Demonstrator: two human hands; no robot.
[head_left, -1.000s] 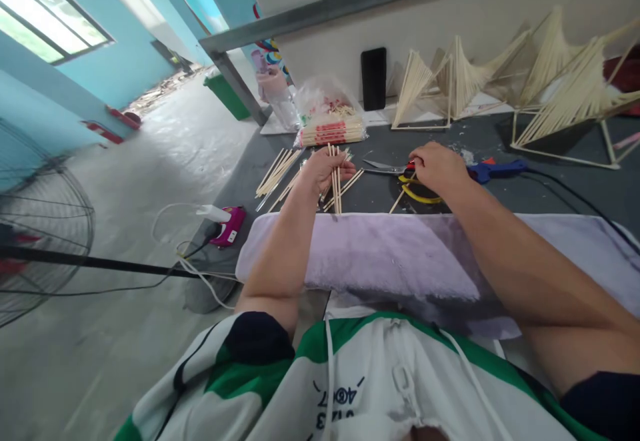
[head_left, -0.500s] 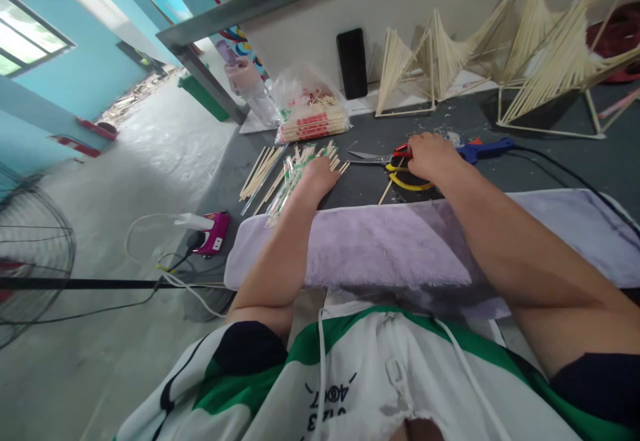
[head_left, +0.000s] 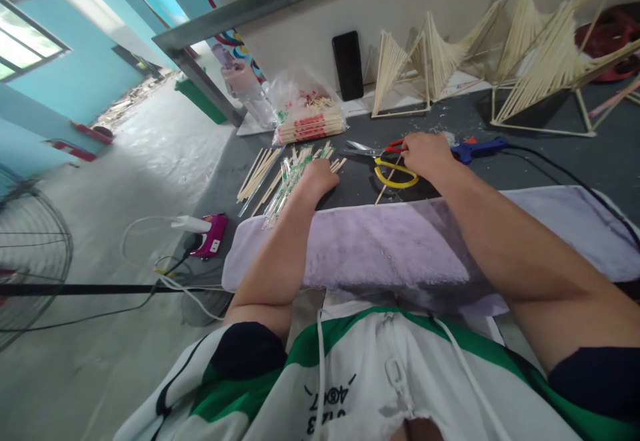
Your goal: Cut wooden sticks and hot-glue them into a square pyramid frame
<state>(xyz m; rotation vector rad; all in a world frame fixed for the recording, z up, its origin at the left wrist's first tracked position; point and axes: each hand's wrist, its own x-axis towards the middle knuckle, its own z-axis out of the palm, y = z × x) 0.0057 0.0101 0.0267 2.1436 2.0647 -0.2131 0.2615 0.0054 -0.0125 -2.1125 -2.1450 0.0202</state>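
Reaching over the lilac towel along the near edge of the table, we have dark surface between our two sets of fingers. The scissors sit at the right fingertips, red handle touching them, blades pointing leftward, a loose stick crossing at the yellow loop. Wrapped sticks lie under and left of our left hand. Both arms stretch forward, backs of the hands uppermost; our left fingers and right hand curl away from view, so we cannot tell whether either grips.

Your shirt: digits, upside down, a 4 among them; red print on stick packet, green on wrappers, too small to read
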